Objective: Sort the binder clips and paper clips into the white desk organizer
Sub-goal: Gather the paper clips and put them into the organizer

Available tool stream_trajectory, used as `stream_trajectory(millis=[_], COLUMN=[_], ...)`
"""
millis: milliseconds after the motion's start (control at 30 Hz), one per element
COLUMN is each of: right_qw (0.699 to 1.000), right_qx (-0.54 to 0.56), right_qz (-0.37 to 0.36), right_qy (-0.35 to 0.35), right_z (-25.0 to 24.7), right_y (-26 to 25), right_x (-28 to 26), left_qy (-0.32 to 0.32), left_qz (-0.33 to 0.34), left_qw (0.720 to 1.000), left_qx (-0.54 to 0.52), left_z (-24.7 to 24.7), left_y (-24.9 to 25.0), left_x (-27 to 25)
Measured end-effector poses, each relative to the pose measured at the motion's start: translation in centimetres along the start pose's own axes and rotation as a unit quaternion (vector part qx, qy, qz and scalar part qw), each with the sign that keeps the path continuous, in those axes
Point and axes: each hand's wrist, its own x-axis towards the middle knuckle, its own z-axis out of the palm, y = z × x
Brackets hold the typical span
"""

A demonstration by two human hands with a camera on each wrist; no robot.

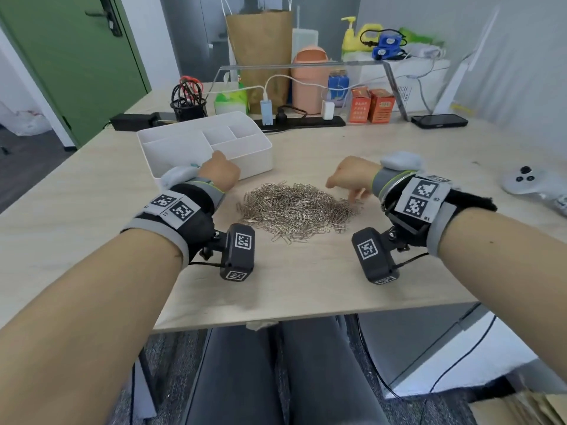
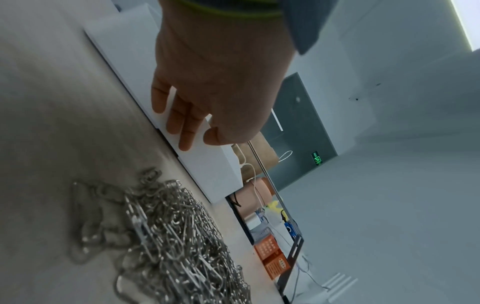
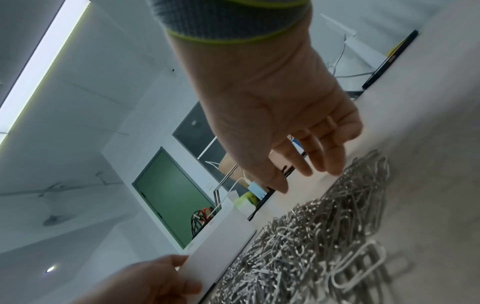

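From your head view, a heap of silver paper clips (image 1: 294, 210) lies in the middle of the bench (image 1: 92, 185), with the white organizer (image 1: 171, 148) just behind it to the left, its compartments open to the top. Your left hand (image 1: 219, 173) sits at the organizer's near wall; your right hand (image 1: 349, 179) hangs over the right edge of the heap, fingers pointing down. A phone (image 1: 438, 121) and a white controller (image 1: 527, 182) lie farther right, well apart from the clips. From your left wrist, the left hand (image 2: 218, 82) has straight fingers (image 2: 187, 131) laid flat against the organizer (image 2: 207, 170) wall and the thumb at its top edge; nothing is gripped, and the paper clips (image 2: 176, 242) lie beside it on the bench. From your right wrist, the right hand (image 3: 280, 115) is loosely spread, its fingertips (image 3: 335, 162) just above the far edge of the paper clips (image 3: 324, 226), holding nothing. The left hand (image 3: 155, 281) shows at the bottom, against the organizer (image 3: 223, 251).
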Motion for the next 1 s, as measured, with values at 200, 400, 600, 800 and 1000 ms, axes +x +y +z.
stream_trajectory(millis=[200, 400, 600, 800, 1000], right_qw=[0.998, 0.995, 0.990, 0.984, 0.988], right_qx=[0.010, 0.025, 0.001, -0.065, -0.045], right_qz=[0.051, 0.056, 0.007, -0.044, -0.070], right_qy=[-0.029, -0.083, -0.141, -0.161, -0.129], right_z=[-0.7, -0.2, 0.1, 1.4, 2.1], right_y=[1.2, 2.1, 0.7, -1.1, -2.3], right_x=[-0.9, -0.9, -2.4, -2.8, -2.2], left_qy=[0.000, -0.024, -0.187, -0.201, -0.178], left_qz=[0.013, 0.064, 0.062, 0.116, 0.150], left_qw=[0.999, 0.998, 0.960, 0.922, 0.937], left_qx=[0.052, 0.010, 0.202, 0.311, 0.261], left_z=[0.5, 0.6, 0.0, 1.3, 2.4], left_y=[0.8, 1.5, 1.7, 2.1, 2.6], left_x=[-0.9, -2.2, -4.3, -5.2, -5.2])
